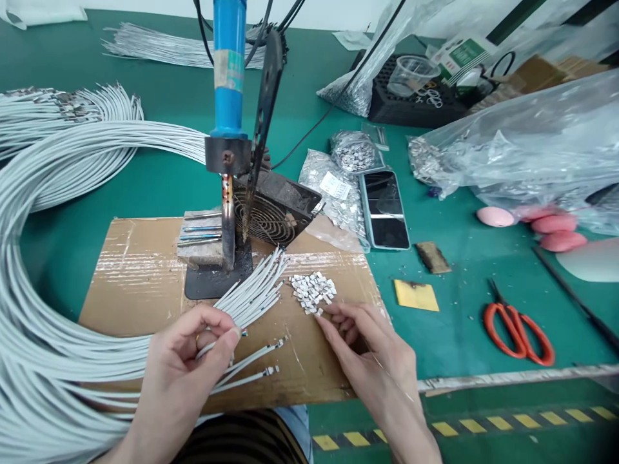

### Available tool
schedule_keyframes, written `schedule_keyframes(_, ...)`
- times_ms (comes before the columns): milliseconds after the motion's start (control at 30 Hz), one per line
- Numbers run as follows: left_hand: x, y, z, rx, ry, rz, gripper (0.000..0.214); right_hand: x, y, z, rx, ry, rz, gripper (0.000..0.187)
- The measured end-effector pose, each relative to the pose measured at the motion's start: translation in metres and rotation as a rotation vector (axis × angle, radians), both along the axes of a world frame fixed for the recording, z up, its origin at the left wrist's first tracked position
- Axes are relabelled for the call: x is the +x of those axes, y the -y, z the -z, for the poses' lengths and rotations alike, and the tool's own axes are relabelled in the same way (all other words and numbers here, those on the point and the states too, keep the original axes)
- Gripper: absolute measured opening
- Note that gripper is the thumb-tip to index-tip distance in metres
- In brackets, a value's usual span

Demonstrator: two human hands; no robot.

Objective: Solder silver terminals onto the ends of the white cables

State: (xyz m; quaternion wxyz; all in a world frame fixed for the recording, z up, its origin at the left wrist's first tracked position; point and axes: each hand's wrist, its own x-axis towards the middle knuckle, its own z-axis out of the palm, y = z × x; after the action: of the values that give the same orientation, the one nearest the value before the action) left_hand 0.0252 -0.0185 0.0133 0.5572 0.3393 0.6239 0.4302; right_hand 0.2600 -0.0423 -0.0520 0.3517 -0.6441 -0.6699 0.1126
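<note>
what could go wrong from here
1. The wires in the left hand fan out beside the iron; if it is hot, they could scorch.
2. The right hand, at the loose terminals, could scatter them off the cardboard.

Left side: cable bundle [43, 322] runs off the left and bottom edges, full length not visible. blue tool [229, 64] is cut off at the top. Fingertips of right hand [367, 354] curl under at the metal pieces [313, 291], so can't tell if one is pinched. Pieces too small to identify. pink things [554, 224] sit partly under a blurry plastic bag [532, 148].
</note>
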Motion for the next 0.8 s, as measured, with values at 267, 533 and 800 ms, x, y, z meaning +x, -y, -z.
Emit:
schedule_keyframes(267,0.002,0.0,0.0,-0.002,-0.027,0.015,0.013,-0.002,0.001,0.003,-0.068,-0.059,0.041,0.003)
schedule_keyframes(533,0.006,0.002,-0.003,-0.044,-0.024,-0.021,0.014,-0.016,0.005,-0.013,-0.16,-0.418,0.141,0.006)
schedule_keyframes(800,0.013,0.01,-0.002,0.011,-0.119,0.009,0.012,-0.076,0.003,-0.046,-0.294,-1.066,0.24,0.003)
